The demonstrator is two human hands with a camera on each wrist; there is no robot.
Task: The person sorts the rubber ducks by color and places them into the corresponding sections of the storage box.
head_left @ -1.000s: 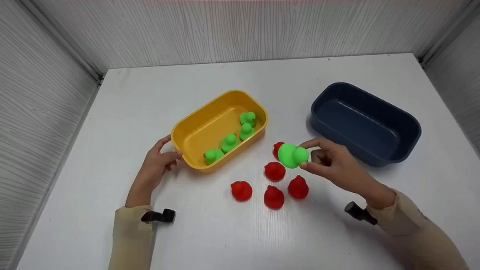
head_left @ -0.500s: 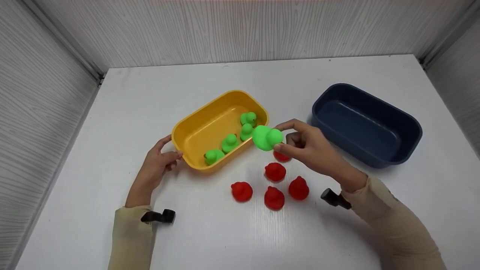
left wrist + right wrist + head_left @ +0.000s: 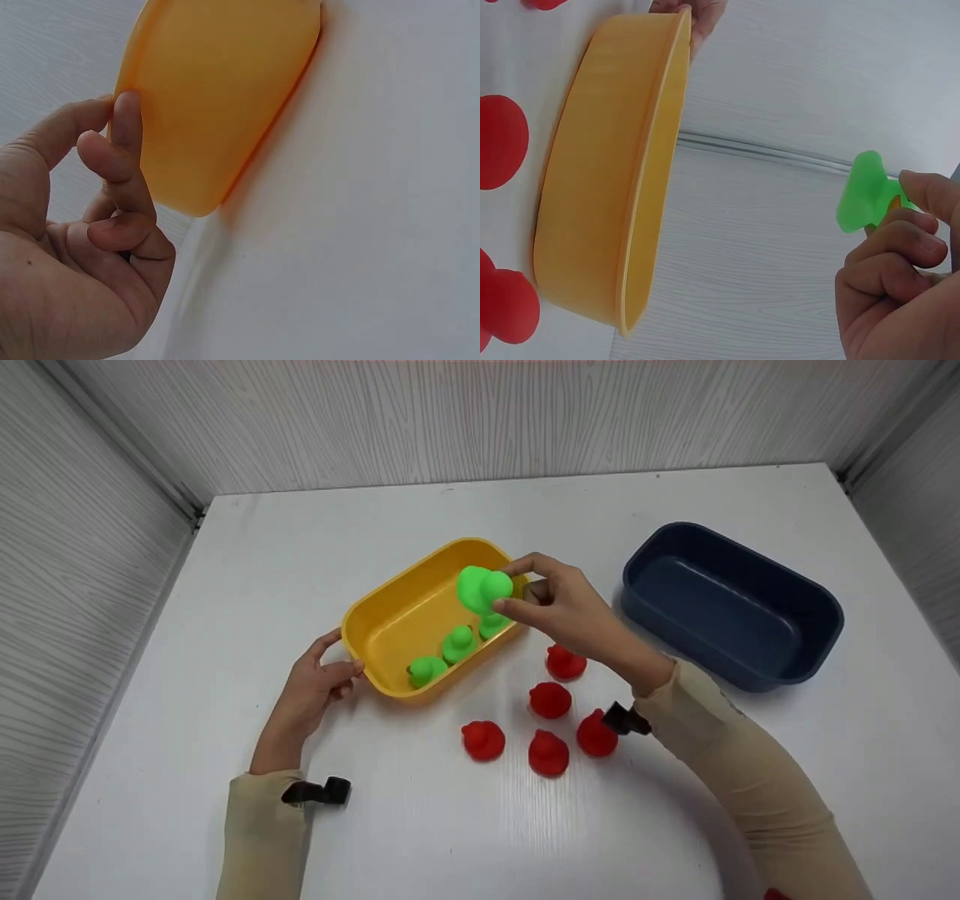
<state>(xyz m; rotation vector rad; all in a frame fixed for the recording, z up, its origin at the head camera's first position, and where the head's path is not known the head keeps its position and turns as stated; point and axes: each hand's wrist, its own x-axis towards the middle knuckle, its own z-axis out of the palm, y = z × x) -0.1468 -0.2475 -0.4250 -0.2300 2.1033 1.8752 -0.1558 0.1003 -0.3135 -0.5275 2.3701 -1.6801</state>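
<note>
My right hand (image 3: pixel 566 604) pinches a green rubber duck (image 3: pixel 484 589) between thumb and fingertips. In the head view the duck overlaps the right end of the yellow bin (image 3: pixel 397 626); the right wrist view shows this green duck (image 3: pixel 870 195) held well above the rim. My left hand (image 3: pixel 319 682) grips the bin's left end, thumb and fingers pinching its rim, as the left wrist view of the hand (image 3: pixel 97 232) also shows. Inside the bin, green ducks (image 3: pixel 459 645) sit along the near wall, one of them partly hidden behind the held duck.
Several red ducks (image 3: pixel 550 700) stand on the white table (image 3: pixel 420 817) in front of the yellow bin. A dark blue bin (image 3: pixel 731 607) stands at the right, with nothing in it. White wood-grain panels (image 3: pixel 480 420) close off the back and sides.
My right hand has carried the green duck left and away from me, from above the red ducks to over the yellow bin. The left hand and bin stay in place.
</note>
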